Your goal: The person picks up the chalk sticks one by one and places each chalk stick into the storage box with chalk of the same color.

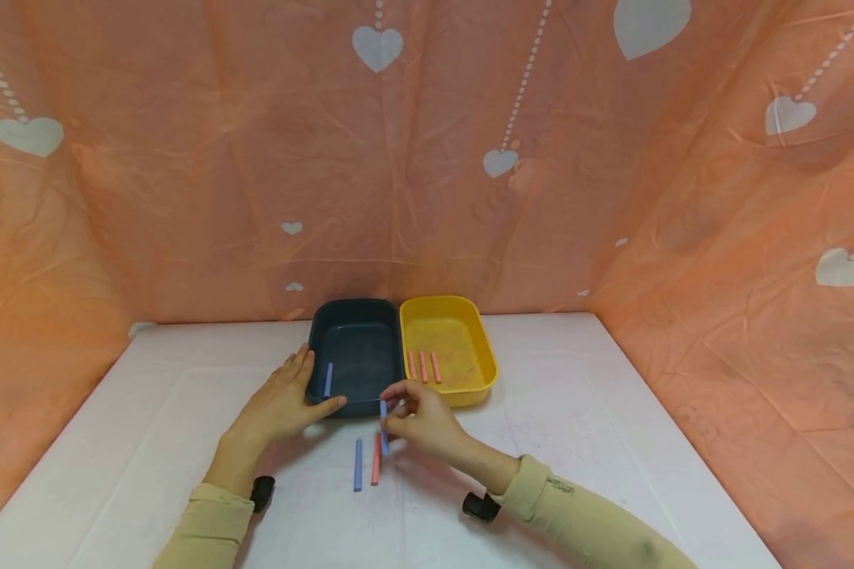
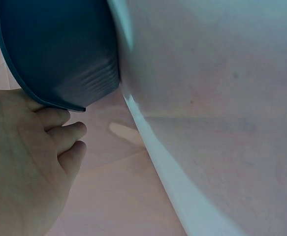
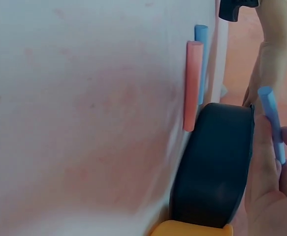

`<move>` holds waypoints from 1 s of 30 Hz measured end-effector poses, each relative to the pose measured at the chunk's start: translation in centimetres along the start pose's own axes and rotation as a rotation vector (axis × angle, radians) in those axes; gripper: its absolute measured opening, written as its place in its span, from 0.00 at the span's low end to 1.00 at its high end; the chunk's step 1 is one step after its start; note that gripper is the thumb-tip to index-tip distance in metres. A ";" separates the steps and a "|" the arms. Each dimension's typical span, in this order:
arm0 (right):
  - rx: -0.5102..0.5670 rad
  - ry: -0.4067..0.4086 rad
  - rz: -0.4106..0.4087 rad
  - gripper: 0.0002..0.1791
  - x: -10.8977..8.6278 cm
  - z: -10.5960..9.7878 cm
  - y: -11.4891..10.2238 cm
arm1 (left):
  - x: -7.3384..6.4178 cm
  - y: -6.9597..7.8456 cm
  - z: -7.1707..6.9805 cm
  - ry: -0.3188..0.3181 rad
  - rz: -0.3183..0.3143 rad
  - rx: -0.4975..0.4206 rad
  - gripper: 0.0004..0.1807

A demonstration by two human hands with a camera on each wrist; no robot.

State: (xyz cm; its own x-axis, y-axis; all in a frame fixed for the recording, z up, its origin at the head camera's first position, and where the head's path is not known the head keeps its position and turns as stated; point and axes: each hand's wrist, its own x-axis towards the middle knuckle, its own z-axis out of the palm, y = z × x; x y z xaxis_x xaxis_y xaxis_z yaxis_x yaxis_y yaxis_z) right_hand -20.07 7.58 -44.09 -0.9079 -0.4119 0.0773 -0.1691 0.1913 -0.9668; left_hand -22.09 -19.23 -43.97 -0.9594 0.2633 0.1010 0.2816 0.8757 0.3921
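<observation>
A blue chalk stick [image 3: 272, 123] is pinched between the thumb and fingers of my right hand [image 1: 427, 419], in front of the near rim of the dark blue tray [image 1: 359, 408]. My left hand [image 1: 277, 401] rests against that tray's near left corner, its thumb at the front rim and fingers spread along the left side. One blue chalk [image 1: 329, 380] lies inside the dark tray. On the table before it lie another blue chalk [image 1: 358, 465] and a pink chalk [image 1: 375, 466], side by side.
A yellow tray [image 1: 489, 348] stands against the dark tray's right side, with three pink chalks [image 1: 423, 367] in it. The white-covered table [image 1: 576, 411] extends around both trays. An orange curtain [image 1: 427, 197] with white hearts closes off the back and sides.
</observation>
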 end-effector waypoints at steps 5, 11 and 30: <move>0.020 0.017 -0.026 0.18 0.7 0.2 -0.2 | 0.0 -0.1 0.0 0.000 0.000 0.002 0.63; 0.022 0.048 -0.033 0.17 1.8 0.5 -0.4 | 0.0 -0.1 0.1 0.005 0.002 0.001 0.63; 0.144 0.151 -0.005 0.20 6.2 1.4 -0.6 | 0.0 -0.1 0.0 0.004 -0.002 -0.007 0.63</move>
State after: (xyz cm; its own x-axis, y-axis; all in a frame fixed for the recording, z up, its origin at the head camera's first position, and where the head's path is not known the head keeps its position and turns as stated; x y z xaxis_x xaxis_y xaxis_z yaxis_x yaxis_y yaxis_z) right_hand -25.02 3.69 -43.34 -0.9562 -0.2725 0.1073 -0.1271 0.0560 -0.9903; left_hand -22.09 -19.27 -44.02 -0.9599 0.2600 0.1045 0.2799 0.8735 0.3983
